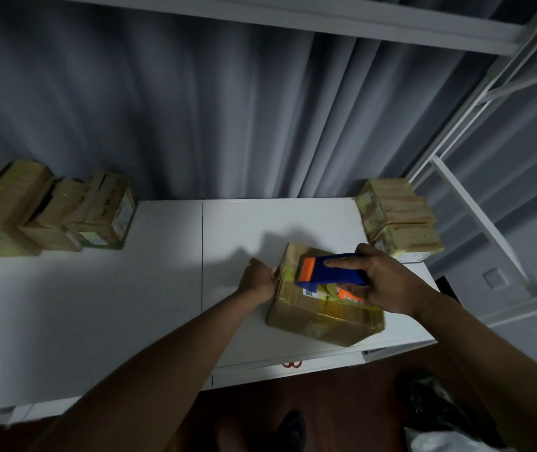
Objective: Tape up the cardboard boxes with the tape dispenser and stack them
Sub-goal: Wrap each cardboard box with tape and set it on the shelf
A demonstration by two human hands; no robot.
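Resting on the white bench (97, 305), a brown taped cardboard box (319, 316) is touched at its side by the left hand (259, 280), whose finger shape cannot be told. A blue and orange plastic tape dispenser (329, 272) is gripped by the right hand (387, 282) on top of it.

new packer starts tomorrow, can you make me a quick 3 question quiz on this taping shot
1. True or false: the right hand holds the tape dispenser over the cardboard box.
2. Where is the left hand?
A. flat on the white table
B. against the left end of the box being taped
C. on the stack of boxes at the right
3. Fill in: the dispenser body is blue with an ______ front part.

Key
1. True.
2. B.
3. Orange.
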